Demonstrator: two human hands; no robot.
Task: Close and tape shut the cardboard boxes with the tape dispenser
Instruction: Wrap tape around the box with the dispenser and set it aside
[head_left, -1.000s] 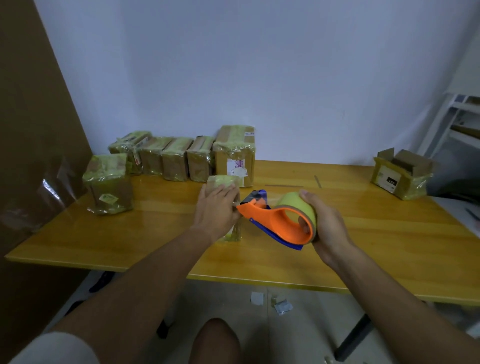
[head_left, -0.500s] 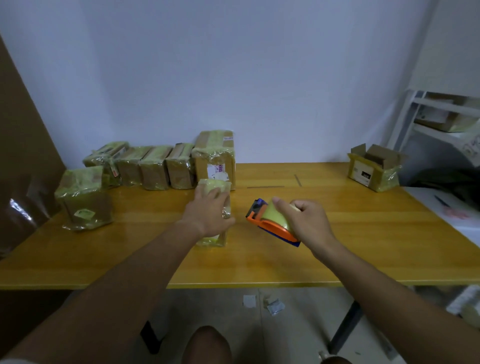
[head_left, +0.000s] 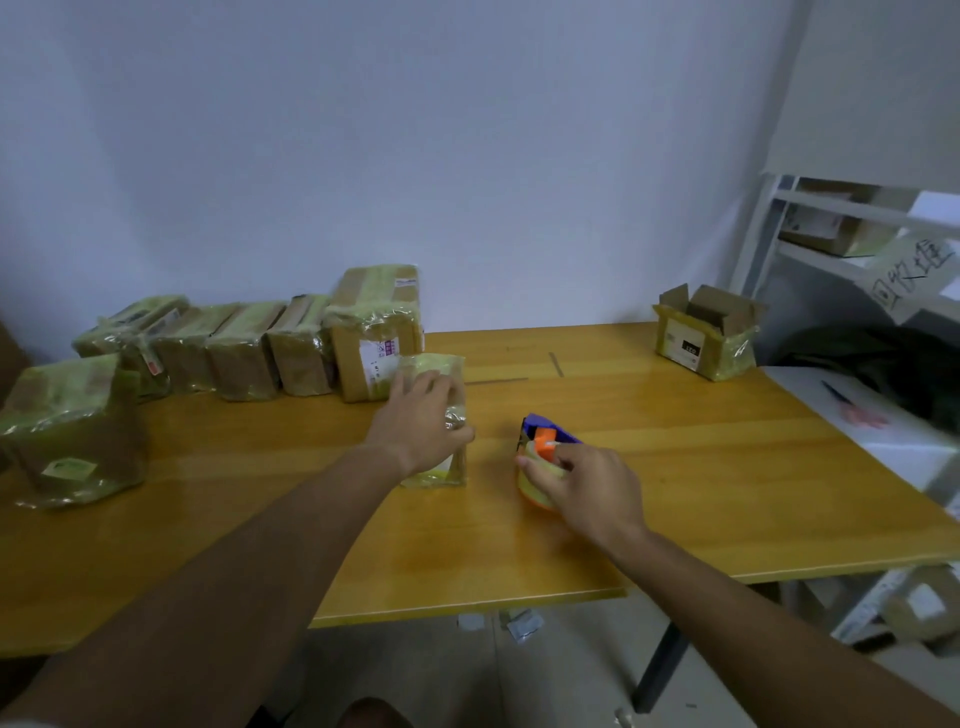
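Head view shows my left hand (head_left: 423, 426) gripping a small taped box (head_left: 439, 415) mid-table (head_left: 727, 493); my right hand (head_left: 589, 486) holds the tape dispenser (head_left: 540, 457) down beside it; an open box (head_left: 706, 332) sits at the far right corner.

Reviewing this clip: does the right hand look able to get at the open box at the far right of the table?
Probably yes. The right hand rests on the tape dispenser, and bare table lies between it and the open box. Nothing blocks the way, though the box is far back, so it would need a stretch.
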